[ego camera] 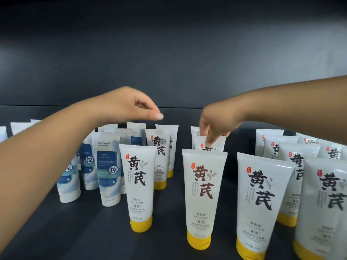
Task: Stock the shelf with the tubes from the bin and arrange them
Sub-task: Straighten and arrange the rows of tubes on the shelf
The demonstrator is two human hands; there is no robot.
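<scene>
On the dark shelf [56,231], tubes stand cap-down in rows, yellow-capped ones centre and right, blue-labelled ones [108,166] at left; the right hand [216,126] pinches the top of a second-row tube [216,142] behind the front tube [203,194]; the left hand [135,106] hovers loosely curled and empty above the left yellow-capped row; a nudge from either wrist could likely topple these narrow-based, closely spaced tubes in a chain.
</scene>
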